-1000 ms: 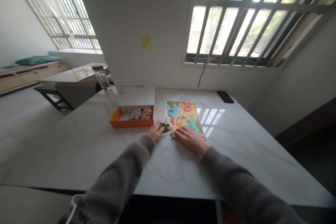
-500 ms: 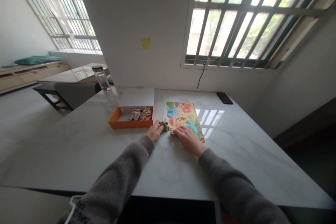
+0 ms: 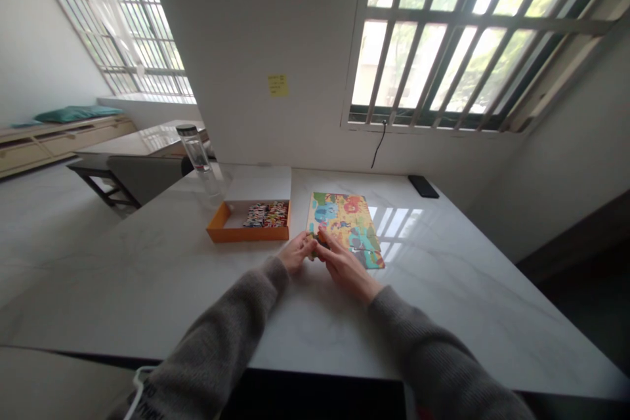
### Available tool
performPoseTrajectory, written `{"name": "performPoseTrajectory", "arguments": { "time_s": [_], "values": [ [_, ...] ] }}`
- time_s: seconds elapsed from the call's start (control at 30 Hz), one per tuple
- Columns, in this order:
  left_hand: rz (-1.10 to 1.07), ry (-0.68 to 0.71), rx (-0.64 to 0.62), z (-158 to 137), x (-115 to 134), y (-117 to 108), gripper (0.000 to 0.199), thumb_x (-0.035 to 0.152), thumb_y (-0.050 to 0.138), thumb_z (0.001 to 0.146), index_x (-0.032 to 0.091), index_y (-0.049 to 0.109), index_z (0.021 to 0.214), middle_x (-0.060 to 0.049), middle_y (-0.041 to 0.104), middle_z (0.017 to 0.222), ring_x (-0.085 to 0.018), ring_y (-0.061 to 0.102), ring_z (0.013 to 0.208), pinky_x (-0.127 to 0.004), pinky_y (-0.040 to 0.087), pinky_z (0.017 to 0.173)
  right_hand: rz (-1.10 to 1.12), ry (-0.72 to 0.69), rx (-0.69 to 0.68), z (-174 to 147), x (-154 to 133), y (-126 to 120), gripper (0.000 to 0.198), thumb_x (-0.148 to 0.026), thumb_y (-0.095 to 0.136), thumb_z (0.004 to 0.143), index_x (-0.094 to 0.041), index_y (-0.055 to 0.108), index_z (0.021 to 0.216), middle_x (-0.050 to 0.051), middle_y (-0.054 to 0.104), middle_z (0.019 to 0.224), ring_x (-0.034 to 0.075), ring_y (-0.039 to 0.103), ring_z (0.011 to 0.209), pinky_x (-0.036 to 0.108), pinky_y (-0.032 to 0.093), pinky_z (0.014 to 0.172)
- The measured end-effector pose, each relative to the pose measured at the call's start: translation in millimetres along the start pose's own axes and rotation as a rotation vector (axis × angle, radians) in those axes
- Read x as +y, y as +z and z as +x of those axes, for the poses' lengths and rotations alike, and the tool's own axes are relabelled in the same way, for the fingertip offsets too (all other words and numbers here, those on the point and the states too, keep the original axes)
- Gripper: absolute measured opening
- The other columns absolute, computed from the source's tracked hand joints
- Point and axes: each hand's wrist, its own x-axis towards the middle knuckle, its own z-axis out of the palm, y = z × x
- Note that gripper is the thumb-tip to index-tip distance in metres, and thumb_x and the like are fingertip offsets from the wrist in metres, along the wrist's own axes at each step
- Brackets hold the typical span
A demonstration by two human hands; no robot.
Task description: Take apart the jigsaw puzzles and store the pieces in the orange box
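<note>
My left hand (image 3: 296, 253) is closed, thumb and fingers pinching a dark green jigsaw puzzle piece (image 3: 312, 236) near the lower left corner of a partly assembled jigsaw puzzle (image 3: 344, 207). My right hand (image 3: 344, 266) meets it there, its fingers closed around the same small cluster. Whether one or two pieces are between the fingertips is hard to make out. The colourful puzzle shows cartoon animals and lies flat on the white table. Beside my left hand stands an open orange box (image 3: 249, 233) with several rows of puzzle pieces (image 3: 268, 214) in it.
A lidded clear bottle (image 3: 197, 149) stands at the table's far left edge. A black phone (image 3: 423, 186) lies at the back right. The marbled white table (image 3: 443, 302) meets a wall with a yellow note (image 3: 278, 85) and a hanging black cable (image 3: 378, 144).
My right hand has moved left and come together with my left hand. The dark piece in my left hand is now between both hands, at the puzzle's lower left corner.
</note>
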Motion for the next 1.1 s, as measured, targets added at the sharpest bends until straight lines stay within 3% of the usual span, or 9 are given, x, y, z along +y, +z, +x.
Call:
{"name": "performPoseTrajectory", "arguments": {
  "time_s": [0.13, 0.2, 0.3, 0.43, 0.57, 0.77, 0.93, 1.1],
  "values": [
    [0.051, 0.045, -0.012, -1.5, -4.4, -2.3, 0.053, 0.065, 0.065, 0.078, 0.018, 0.046, 0.094, -0.008, 0.07, 0.084, -0.018, 0.067, 0.073, -0.031, 0.049, 0.073, 0.181, 0.14, 0.059, -10.3, 16.4, -26.3, 0.065, -0.019, 0.04, 0.098, -0.029, 0.014, 0.156, 0.008, 0.032, 0.158, 0.023, 0.034, 0.144, 0.047, 0.038, 0.114],
    [0.147, 0.062, 0.019, -2.8, -7.5, -3.1, 0.042, 0.055, 0.063, 0.084, 0.018, 0.047, 0.092, -0.008, 0.071, 0.087, -0.018, 0.068, 0.077, -0.032, 0.05, 0.077, 0.126, 0.177, 0.057, -18.8, 34.0, -43.2, 0.055, -0.025, 0.046, 0.097, -0.027, 0.033, 0.15, 0.01, 0.045, 0.148, 0.025, 0.04, 0.139, 0.05, 0.037, 0.114],
    [0.351, 0.061, 0.026, -5.4, -10.5, -1.0, 0.022, 0.038, 0.059, 0.088, 0.019, 0.05, 0.092, -0.007, 0.07, 0.09, -0.02, 0.068, 0.085, -0.032, 0.05, 0.079, -0.047, 0.159, -0.098, -32.3, 56.3, -57.7, 0.043, -0.035, 0.066, 0.087, -0.027, 0.059, 0.129, 0.01, 0.058, 0.127, 0.029, 0.049, 0.124, 0.052, 0.042, 0.107],
    [0.625, 0.104, 0.018, -7.6, -11.4, 3.6, 0.015, 0.024, 0.059, 0.083, 0.019, 0.058, 0.098, -0.006, 0.067, 0.094, -0.019, 0.065, 0.087, -0.03, 0.05, 0.08, -0.189, 0.106, -0.267, -39.7, 57.0, -53.1, 0.04, -0.038, 0.069, 0.086, -0.025, 0.062, 0.123, 0.01, 0.06, 0.117, 0.027, 0.053, 0.111, 0.044, 0.048, 0.097],
    [0.74, 0.094, 0.016, -7.1, -10.2, 4.3, 0.016, 0.023, 0.058, 0.083, 0.019, 0.059, 0.098, -0.003, 0.064, 0.087, -0.017, 0.06, 0.077, -0.027, 0.048, 0.072, -0.288, 0.121, -0.25, -36.9, 43.6, -45.2, 0.033, -0.032, 0.061, 0.092, -0.021, 0.059, 0.123, 0.013, 0.058, 0.116, 0.028, 0.051, 0.111, 0.045, 0.046, 0.096],
    [0.761, 0.027, -0.031, -6.3, -4.6, 4.7, 0.01, 0.02, 0.052, 0.085, 0.019, 0.055, 0.095, 0.001, 0.058, 0.076, -0.014, 0.054, 0.067, -0.023, 0.042, 0.065, -0.155, 0.245, -0.211, -31.7, 35.7, -40.2, 0.065, -0.028, 0.074, 0.08, -0.025, 0.046, 0.138, 0.01, 0.052, 0.116, 0.027, 0.049, 0.11, 0.044, 0.044, 0.098],
    [0.817, -0.018, 0.004, -5.1, -3.5, 3.6, 0.012, 0.023, 0.049, 0.088, 0.021, 0.053, 0.099, 0.0, 0.059, 0.076, -0.016, 0.056, 0.07, -0.024, 0.042, 0.066, 0.022, 0.285, -0.118, -29.6, 24.7, -35.5, 0.029, -0.013, 0.052, 0.091, -0.023, 0.06, 0.117, 0.006, 0.056, 0.105, 0.019, 0.057, 0.093, 0.031, 0.047, 0.083],
    [0.881, -0.007, -0.012, -6.0, 1.9, 1.9, 0.016, 0.017, 0.046, 0.087, 0.02, 0.052, 0.102, -0.003, 0.064, 0.087, -0.019, 0.059, 0.079, -0.027, 0.043, 0.072, 0.18, 0.291, -0.034, -22.4, 19.2, -36.7, 0.017, -0.026, 0.055, 0.095, -0.023, 0.067, 0.106, 0.002, 0.059, 0.088, 0.013, 0.052, 0.068, 0.026, 0.045, 0.067]
  ]
}}
